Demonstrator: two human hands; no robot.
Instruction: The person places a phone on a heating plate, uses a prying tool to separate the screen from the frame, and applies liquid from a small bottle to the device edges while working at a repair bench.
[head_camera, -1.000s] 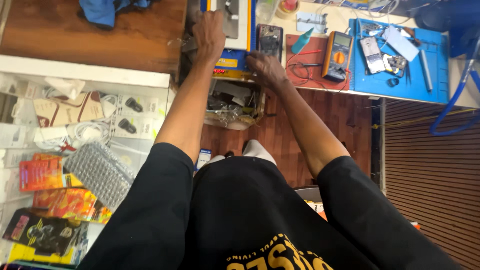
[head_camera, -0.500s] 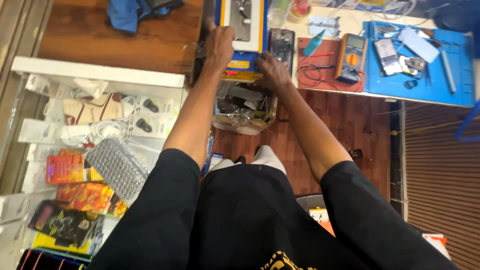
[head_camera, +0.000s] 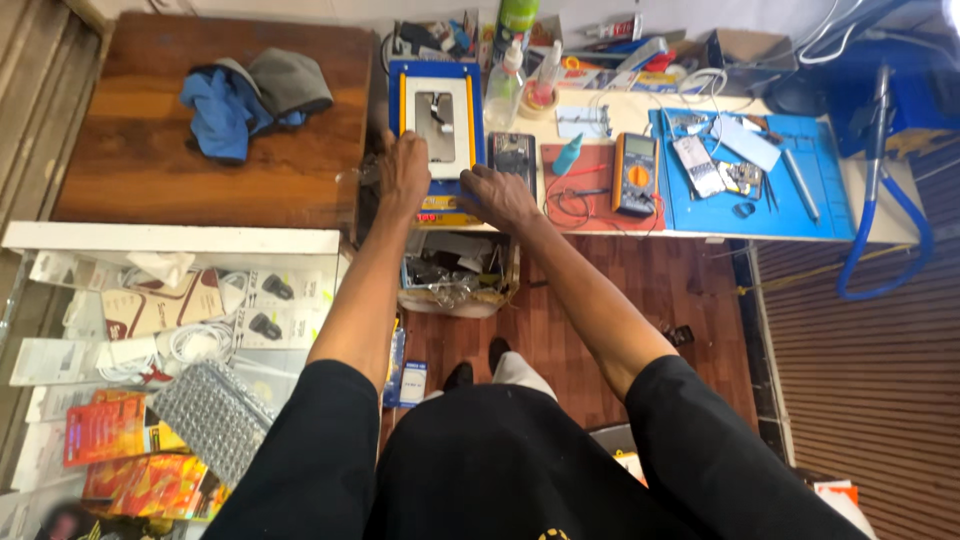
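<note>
Both hands have shifted little; left hand (head_camera: 403, 178) and right hand (head_camera: 497, 196) clasp the blue machine (head_camera: 437, 120), upper centre; seemingly heavy and rigid, best held by its sides

Glossy wooden tabletop (head_camera: 150, 190), matt blue cloth (head_camera: 225, 110)

Bright, even light falls on my bench from above; the pale cream worktop (head_camera: 620, 125) near the top edge is almost washed out. My left hand (head_camera: 403, 180) and right hand (head_camera: 497, 197) cast only soft, short shadows. The wide lens bends straight lines at the borders, and the glass-topped display case (head_camera: 140, 330) shows faint glare. Focus is fairly sharp throughout.
</note>
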